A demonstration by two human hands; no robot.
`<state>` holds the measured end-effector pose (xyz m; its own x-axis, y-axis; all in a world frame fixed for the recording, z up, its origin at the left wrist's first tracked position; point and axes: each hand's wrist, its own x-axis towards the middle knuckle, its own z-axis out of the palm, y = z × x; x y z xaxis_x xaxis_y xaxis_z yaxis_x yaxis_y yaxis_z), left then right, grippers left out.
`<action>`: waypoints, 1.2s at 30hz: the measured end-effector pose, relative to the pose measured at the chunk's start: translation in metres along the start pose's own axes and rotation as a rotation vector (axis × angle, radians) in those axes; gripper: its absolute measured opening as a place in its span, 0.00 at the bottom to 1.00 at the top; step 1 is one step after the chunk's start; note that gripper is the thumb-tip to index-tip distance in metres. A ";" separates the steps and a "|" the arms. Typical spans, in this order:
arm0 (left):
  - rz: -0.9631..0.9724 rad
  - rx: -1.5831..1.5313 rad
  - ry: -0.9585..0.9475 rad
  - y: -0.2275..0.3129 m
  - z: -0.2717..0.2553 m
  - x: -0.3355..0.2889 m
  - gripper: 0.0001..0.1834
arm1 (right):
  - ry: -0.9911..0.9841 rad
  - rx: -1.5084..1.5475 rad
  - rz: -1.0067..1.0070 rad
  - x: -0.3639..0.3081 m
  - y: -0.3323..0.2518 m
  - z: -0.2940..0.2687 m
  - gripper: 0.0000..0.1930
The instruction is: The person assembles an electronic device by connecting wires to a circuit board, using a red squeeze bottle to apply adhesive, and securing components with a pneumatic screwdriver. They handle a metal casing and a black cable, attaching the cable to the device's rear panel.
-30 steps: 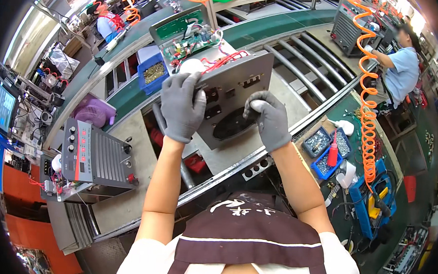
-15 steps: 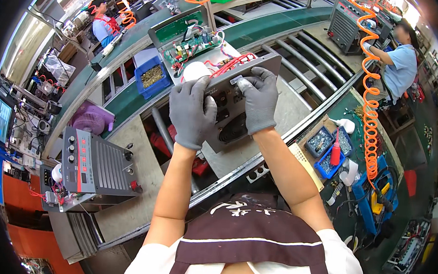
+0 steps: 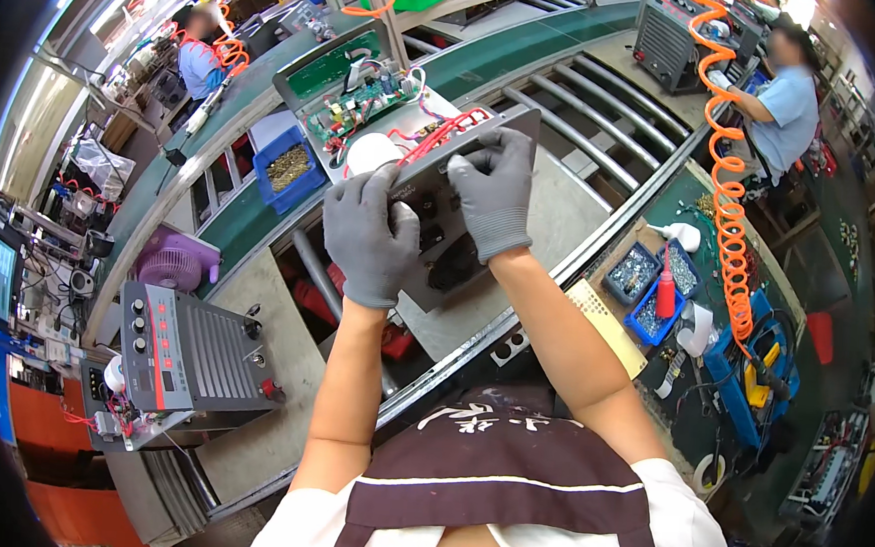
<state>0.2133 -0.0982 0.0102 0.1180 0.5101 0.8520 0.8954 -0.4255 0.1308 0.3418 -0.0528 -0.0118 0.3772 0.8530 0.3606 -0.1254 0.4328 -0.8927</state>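
A grey metal panel (image 3: pixel 523 150) with dark fittings and a round fan-like opening stands upright at the front of an open machine chassis. My left hand (image 3: pixel 370 234), in a grey glove, grips the left part of this panel, its fingers over the top edge and thumb in front. Against the panel's upper right part, my right hand (image 3: pixel 493 192), also gloved, has its thumb and fingers drawn together; whatever lies between them is hidden. Behind the panel are red wires (image 3: pixel 451 134), a white round part (image 3: pixel 372 152) and a green circuit board (image 3: pixel 358 106).
A finished-looking grey machine (image 3: pixel 198 344) stands on the left. Blue trays of small screws (image 3: pixel 633 270), a red bottle (image 3: pixel 666 296) and a coiled orange hose (image 3: pixel 730 201) are at right. A blue bin (image 3: pixel 289 169) holds brass-coloured parts. Rollers (image 3: pixel 608 113) run behind. Two people work farther off.
My head view has shifted slightly. My right hand has moved a little left along the panel, and the small clear piece seen at its fingertips no longer shows. The left hand stays on the panel.
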 end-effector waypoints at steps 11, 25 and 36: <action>0.083 0.165 0.254 0.005 0.016 -0.005 0.16 | 0.083 -0.057 0.107 0.057 0.042 -0.031 0.21; 0.137 0.324 0.381 -0.030 0.002 -0.020 0.22 | 0.573 -0.811 -0.078 -0.035 0.115 -0.344 0.30; -0.006 -0.862 -0.640 0.235 0.106 -0.094 0.10 | 0.621 -0.244 0.558 -0.066 0.137 -0.575 0.33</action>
<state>0.4579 -0.1665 -0.0930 0.5418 0.7042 0.4589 0.3218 -0.6781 0.6607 0.8276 -0.2175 -0.3135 0.7604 0.5777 -0.2966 -0.2684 -0.1364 -0.9536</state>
